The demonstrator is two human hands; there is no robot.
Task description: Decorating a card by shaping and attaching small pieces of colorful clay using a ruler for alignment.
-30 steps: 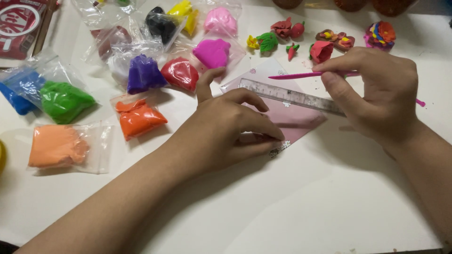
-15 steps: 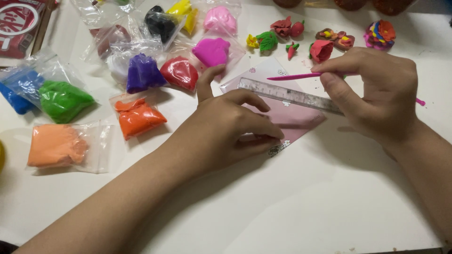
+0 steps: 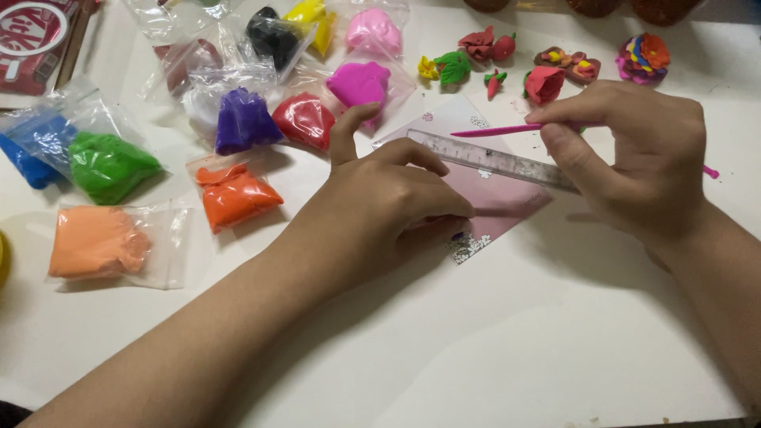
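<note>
The clear plastic ruler [image 3: 495, 161] lies across the pink patterned card [image 3: 483, 198] near the centre of the white table [image 3: 515, 349], running from 10 o'clock to 4 o'clock. The left hand [image 3: 380, 210] rests on the card at the ruler's 7 o'clock side, fingers curled together and pressing down on the card, thumb raised toward 12 o'clock. The right hand [image 3: 634, 158] sits over the ruler's 4 o'clock end, thumb and fingers clamped on a thin pink modelling stick [image 3: 495, 131] that points toward 9 o'clock, just above the ruler.

At 9 to 11 o'clock of the card lie clear bags of modelling clay: red [image 3: 305, 119], magenta [image 3: 361, 83], purple [image 3: 242, 119], orange [image 3: 234, 194], green [image 3: 107, 165] and pale orange [image 3: 95, 242]. At 12 to 1 o'clock stand small clay flowers [image 3: 545, 83].
</note>
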